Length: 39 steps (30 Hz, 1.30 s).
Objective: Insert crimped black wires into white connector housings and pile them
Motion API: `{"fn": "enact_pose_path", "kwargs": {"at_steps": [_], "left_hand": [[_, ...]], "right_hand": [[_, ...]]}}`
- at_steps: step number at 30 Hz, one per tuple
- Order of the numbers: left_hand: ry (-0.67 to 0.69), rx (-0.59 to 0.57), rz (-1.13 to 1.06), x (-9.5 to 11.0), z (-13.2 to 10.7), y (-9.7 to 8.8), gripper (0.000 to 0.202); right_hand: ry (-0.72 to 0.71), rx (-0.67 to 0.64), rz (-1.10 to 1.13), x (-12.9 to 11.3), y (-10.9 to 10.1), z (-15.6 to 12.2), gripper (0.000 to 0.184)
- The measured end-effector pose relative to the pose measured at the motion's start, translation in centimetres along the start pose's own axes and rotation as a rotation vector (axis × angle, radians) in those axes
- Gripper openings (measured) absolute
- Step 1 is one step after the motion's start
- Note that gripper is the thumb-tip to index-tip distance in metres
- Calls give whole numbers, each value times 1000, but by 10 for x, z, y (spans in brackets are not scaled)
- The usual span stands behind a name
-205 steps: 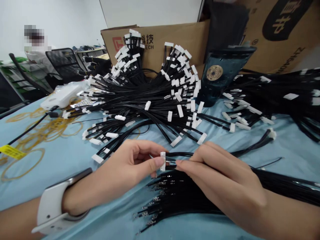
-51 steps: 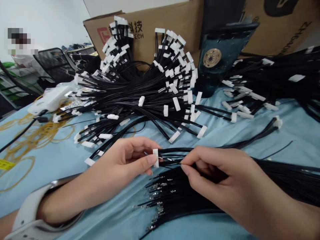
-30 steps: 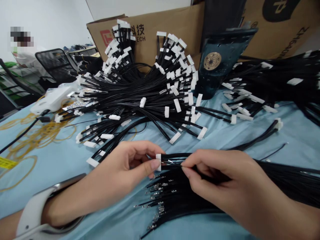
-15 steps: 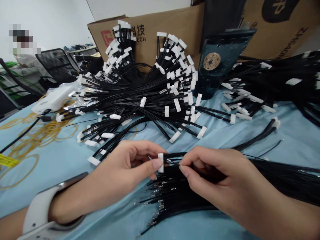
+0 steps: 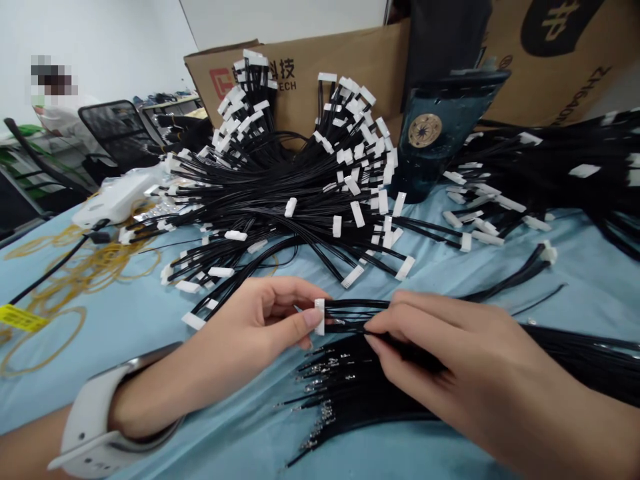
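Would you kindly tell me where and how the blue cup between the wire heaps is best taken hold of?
I would take the blue cup round its middle, from the wearer's side. It narrows toward its base, so it should be easier to encircle there than at the wide top; the left wire heap and right wire heap crowd its flanks.

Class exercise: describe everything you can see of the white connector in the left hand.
The white connector is a narrow block that looks like plastic. Its long side runs up and down the picture, above the blue cloth. The left hand pinches it, partly covering it. Black wires extend from the side facing the right hand. Its openings can't be made out.
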State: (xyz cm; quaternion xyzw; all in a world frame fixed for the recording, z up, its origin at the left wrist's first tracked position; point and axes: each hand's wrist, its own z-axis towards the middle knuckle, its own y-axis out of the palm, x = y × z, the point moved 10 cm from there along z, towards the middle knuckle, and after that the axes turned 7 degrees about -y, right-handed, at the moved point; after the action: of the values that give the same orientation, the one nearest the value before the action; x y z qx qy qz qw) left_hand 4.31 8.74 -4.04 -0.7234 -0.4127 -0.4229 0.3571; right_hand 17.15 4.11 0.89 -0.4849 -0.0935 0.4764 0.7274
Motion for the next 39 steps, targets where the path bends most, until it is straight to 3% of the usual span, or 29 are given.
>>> {"fn": "enact_pose_path", "kwargs": {"at_steps": [3,7,13,21,39], "left_hand": [[1,-3,11,1,0,0,3],[-19,1,15,0,1,0,3],[4,-26,-10,-1,0,1,4],[-9,-23,-6,-4,-2,2,3],[39,-32,50,-6,1,0,6]], "right_hand": [[-109,51,-120,-14,-10,-1,26],[-196,-1,-124,-24,-4,-4,35],[-53,-27,-78,-7,7,-2,32],[3,-11,-14,0,7,1,29],[-41,-51,38,-4,15,-1,35]]}}
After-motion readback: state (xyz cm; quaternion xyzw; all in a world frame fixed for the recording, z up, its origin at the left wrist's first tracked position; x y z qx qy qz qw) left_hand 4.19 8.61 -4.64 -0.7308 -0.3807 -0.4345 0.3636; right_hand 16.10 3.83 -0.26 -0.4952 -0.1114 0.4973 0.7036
